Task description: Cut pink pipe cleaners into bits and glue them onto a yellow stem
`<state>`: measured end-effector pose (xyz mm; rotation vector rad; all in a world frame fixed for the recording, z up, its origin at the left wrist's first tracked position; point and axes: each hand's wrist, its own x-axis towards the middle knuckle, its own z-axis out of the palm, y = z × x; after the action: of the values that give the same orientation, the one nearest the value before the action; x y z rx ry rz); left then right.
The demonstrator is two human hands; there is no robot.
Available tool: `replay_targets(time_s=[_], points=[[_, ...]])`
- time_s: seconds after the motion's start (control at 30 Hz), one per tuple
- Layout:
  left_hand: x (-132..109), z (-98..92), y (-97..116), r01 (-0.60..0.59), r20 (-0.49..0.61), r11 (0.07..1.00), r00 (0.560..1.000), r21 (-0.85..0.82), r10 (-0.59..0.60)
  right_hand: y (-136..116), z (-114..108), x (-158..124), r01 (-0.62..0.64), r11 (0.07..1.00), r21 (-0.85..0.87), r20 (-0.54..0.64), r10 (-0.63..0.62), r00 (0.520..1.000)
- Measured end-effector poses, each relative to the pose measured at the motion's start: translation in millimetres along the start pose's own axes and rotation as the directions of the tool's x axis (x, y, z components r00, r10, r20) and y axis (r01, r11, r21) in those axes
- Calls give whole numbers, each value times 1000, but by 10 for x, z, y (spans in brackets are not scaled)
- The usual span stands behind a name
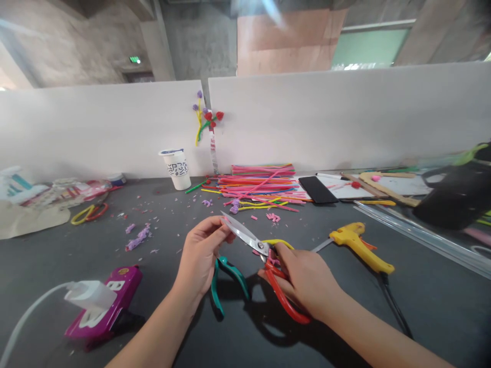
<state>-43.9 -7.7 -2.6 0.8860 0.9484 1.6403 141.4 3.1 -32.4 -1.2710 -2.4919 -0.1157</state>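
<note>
In my right hand (pixel 305 276) is a pair of scissors (pixel 247 237) with red handles, its blades reaching left to the fingertips of my left hand (pixel 205 248). My left thumb and fingers pinch a small pink piece (pixel 223 219) at the blade tips; most of it is hidden. Under my hands lie green-handled pliers (pixel 230 273), their jaws covered by my left hand. Beyond the blades are several short pink pieces (pixel 273 217) and a bundle of coloured pipe cleaners (pixel 257 186).
On the right lies a yellow glue gun (pixel 360 248) with a black cord. A purple power strip (pixel 123 289) with a white plug sits at left. Farther back stand a paper cup (pixel 177 171), a black phone (pixel 317 190) and yellow-and-orange-handled scissors (pixel 89 213). Purple scraps (pixel 140 237) lie left.
</note>
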Motion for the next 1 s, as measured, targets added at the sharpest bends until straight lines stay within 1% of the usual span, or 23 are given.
replay_targets(time_s=[0.13, 0.3, 0.5, 0.8, 1.0], points=[[5, -6, -8, 14, -2, 1000, 1000, 0, -14, 2, 4, 3, 0, 1000, -19, 2, 0, 1000], [8, -15, -16, -9, 17, 1000, 1000, 12, 9, -3, 5, 9, -10, 999, -42, 16, 11, 1000], [8, -17, -13, 9, 1, 1000, 1000, 9, -9, -6, 3, 7, -10, 999, -37, 12, 11, 1000], [18, -34, -26, -6, 27, 1000, 1000, -14, 6, -8, 7, 20, -3, 999, -49, 10, 3, 1000], [31, -46, -19, -33, 33, 999, 999, 12, 33, -2, -8, 16, -2, 998, -70, 0, 2, 1000]])
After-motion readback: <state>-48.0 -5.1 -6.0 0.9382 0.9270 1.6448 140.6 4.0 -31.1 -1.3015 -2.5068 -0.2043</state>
